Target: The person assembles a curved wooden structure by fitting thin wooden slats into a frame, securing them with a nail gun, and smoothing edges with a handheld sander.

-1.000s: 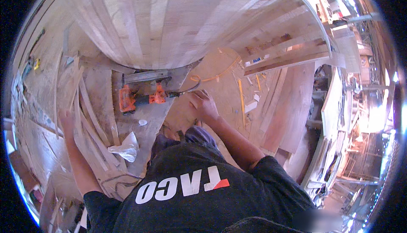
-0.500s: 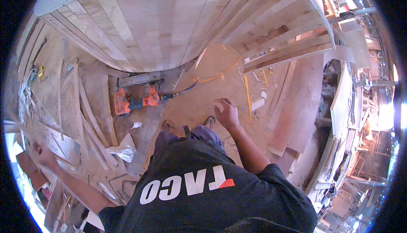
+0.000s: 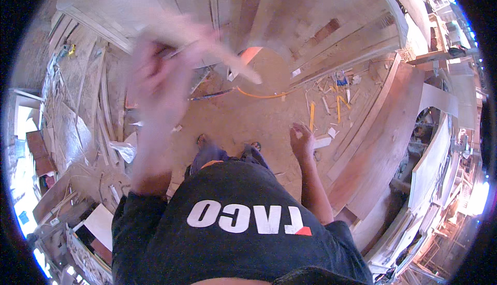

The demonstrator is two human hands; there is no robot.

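The workshop floor (image 3: 243, 122) is dusty brown, with a matt, gritty look, and offcuts lie about its edges. Over its far side stands a large curved panel (image 3: 233, 10) of wooden planks, pale grey-brown and faintly streaked, the seams fanning up from a rounded lower edge. At the right, long smooth reddish-brown boards (image 3: 383, 145) lie lengthwise, with thin pale sheets (image 3: 432, 166) beyond them; bright light enters at both sides of the room. Narrow rough wooden strips (image 3: 98, 109) lie on the left, near a crumpled white plastic bag (image 3: 124, 150).

The left hand (image 3: 159, 59) is raised in front of the panel and badly blurred; it seems closed around a pale strip (image 3: 228, 59), flat and tapering, probably wood, whose narrow end points right over the floor. The right hand (image 3: 302, 139) is over the floor, loosely open with its fingers bent, and nothing shows in it. It is nearest a small white block (image 3: 322, 142) with straight edges and a flat yellow strip (image 3: 312, 115). An orange cord (image 3: 261, 97) curves across the floor below the panel.
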